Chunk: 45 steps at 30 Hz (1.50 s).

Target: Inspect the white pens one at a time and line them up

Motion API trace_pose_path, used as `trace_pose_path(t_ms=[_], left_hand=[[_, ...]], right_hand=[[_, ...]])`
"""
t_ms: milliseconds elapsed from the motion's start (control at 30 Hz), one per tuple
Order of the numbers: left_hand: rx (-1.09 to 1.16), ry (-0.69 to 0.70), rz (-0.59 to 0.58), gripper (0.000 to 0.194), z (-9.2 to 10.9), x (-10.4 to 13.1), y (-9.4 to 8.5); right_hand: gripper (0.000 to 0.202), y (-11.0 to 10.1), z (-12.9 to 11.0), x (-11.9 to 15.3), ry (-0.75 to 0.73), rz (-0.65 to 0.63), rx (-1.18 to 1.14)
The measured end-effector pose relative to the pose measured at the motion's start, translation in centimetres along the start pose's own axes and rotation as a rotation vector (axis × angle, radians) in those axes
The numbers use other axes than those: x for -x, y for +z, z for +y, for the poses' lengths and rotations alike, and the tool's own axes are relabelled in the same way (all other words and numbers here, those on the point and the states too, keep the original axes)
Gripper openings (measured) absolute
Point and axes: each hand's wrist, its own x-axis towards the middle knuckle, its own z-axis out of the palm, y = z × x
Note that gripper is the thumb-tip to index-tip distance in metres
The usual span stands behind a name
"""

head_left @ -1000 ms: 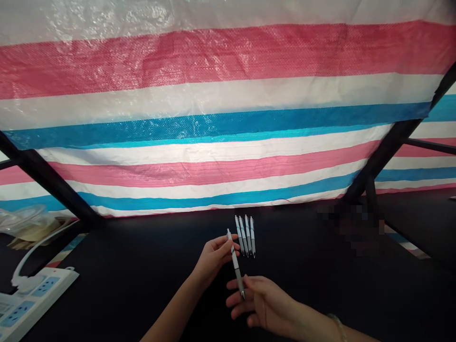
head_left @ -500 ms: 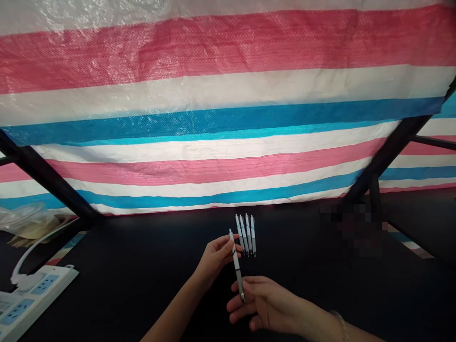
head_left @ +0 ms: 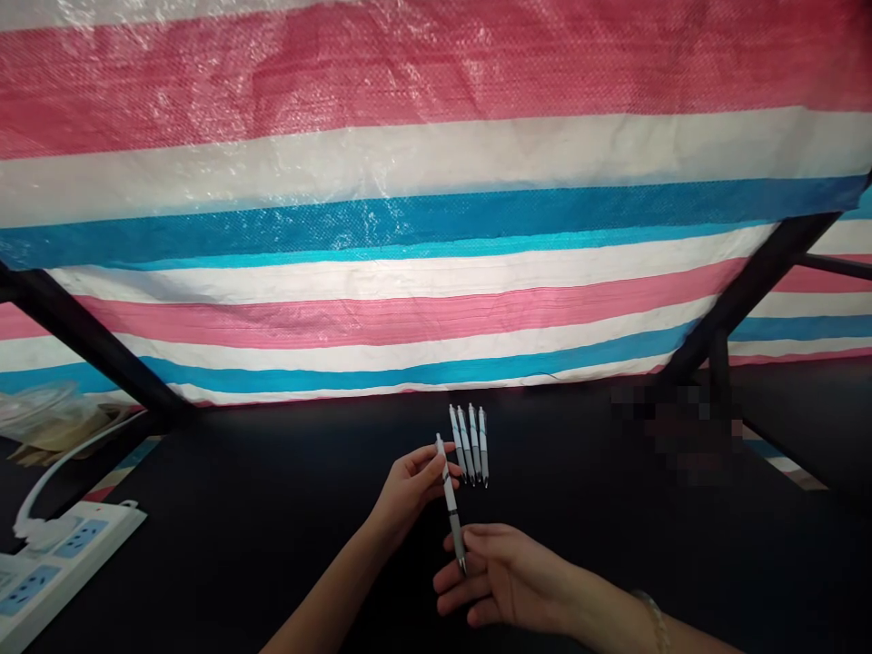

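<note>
Nearest, the right hand has thumb and forefinger lightly about the grey grip of a white pen, other fingers loosely spread; how firmly they press is hard to tell. The left hand pinches the pen's upper part, holding it slanted above the black table. Beyond, four pens lie side by side, before a striped tarp
</note>
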Motion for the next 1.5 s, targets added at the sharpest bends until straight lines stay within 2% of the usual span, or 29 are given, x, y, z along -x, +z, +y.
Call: trace_pose_path(t_ms=[133,267,367,567,833,1067,1233,1500], left_hand=[[0.0,0.0,0.01,0.043,0.2,0.2,0.2],[0.005,0.002,0.019,0.043,0.2,0.3,0.4],[0.012,-0.001,0.011,0.043,0.2,0.3,0.6],[0.036,0.019,0.064,0.042,0.6,0.8,1.3],[0.041,0.026,0.085,0.04,0.5,0.9,1.5],[0.052,0.044,0.139,0.041,0.5,0.7,1.3],[0.036,0.029,0.13,0.041,0.5,0.7,1.3],[0.138,0.123,0.32,0.045,2.0,0.2,-0.4]], right_hand=[[0.035,0.0,-0.1,0.1,-0.017,0.012,0.028],[0.043,0.0,-0.1,0.1,-0.007,-0.017,0.027],[0.037,-0.2,0.1,-0.1,0.013,-0.024,0.093],[0.038,-0.8,0.4,-0.6,0.012,0.034,0.148],[0.045,-0.1,0.2,-0.4,0.009,0.098,0.216],[0.047,-0.5,0.2,-0.4,0.038,-0.07,0.089],[0.04,-0.5,0.3,-0.4,0.027,0.039,0.165],[0.047,0.0,0.3,0.0,0.056,0.024,0.225]])
